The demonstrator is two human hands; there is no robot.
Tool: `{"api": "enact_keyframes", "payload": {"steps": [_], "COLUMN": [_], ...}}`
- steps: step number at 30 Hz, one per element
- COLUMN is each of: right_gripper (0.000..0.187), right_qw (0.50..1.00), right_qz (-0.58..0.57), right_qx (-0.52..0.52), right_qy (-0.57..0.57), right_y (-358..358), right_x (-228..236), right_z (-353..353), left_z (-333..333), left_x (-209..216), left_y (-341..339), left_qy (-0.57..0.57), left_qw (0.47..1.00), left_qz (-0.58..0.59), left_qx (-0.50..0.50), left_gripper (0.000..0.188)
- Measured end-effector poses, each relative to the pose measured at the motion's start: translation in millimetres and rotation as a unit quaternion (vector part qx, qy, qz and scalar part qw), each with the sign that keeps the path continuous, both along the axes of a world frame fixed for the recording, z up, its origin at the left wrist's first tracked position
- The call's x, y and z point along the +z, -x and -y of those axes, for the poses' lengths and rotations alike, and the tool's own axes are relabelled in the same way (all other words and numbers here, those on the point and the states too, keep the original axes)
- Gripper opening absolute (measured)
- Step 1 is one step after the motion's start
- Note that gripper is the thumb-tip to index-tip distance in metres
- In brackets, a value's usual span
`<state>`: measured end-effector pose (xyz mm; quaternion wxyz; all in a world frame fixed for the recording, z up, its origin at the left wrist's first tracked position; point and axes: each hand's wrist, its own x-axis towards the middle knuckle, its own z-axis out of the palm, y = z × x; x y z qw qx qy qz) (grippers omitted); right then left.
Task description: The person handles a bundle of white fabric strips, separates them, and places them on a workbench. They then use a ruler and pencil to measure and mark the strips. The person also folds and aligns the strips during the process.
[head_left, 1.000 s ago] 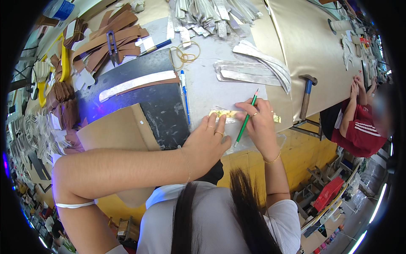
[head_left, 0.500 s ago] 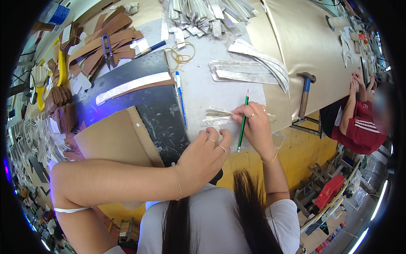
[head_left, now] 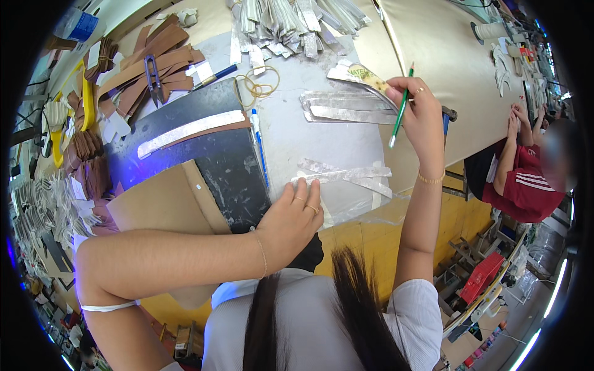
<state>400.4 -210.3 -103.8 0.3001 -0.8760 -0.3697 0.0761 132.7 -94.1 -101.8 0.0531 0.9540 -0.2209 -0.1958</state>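
Observation:
My right hand [head_left: 419, 102] is closed, with a green pencil [head_left: 403, 108] held across its fingers, point up. Its fingertips pinch the right end of a curved whitish strip [head_left: 349, 72] with a yellowish printed patch, lifted from a small stack. Below it lie flat silvery strips [head_left: 346, 99]. My left hand [head_left: 288, 213] rests at the near edge of the table. Its fingers are extended, and their tips touch the left end of several loose silver-white strips [head_left: 352, 175] that lie crossed. Nothing shows held in that hand.
A black board [head_left: 232, 167] carries a white strip on a brown one and a tan board. A blue pen [head_left: 258, 145] lies beside it. Brown strips, thread snips [head_left: 153, 77], rubber bands and a strip pile lie beyond. A hammer [head_left: 450, 115] is partly hidden; a person sits right.
My right hand has moved up and right with the pencil, from the near strips to the curved stack, and lifts a strip there. My left hand has shifted slightly left, its fingers lower onto the strips.

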Motion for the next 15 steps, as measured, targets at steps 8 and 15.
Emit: {"api": "enact_keyframes", "payload": {"steps": [8,15], "right_gripper": [0.030,0.030], "right_qw": [0.996,0.987], "right_qz": [0.041,0.146], "right_qx": [0.035,0.027], "right_qy": [0.070,0.065], "right_y": [-13,-4], "right_x": [-21,-8], "right_z": [-14,-8], "left_z": [1,1], "left_x": [-4,-1], "left_y": [0,0], "left_qy": [0.015,0.008], "left_qw": [1.000,1.000], "left_qz": [0.000,-0.003], "left_qx": [0.012,0.006], "left_gripper": [0.051,0.051]}}
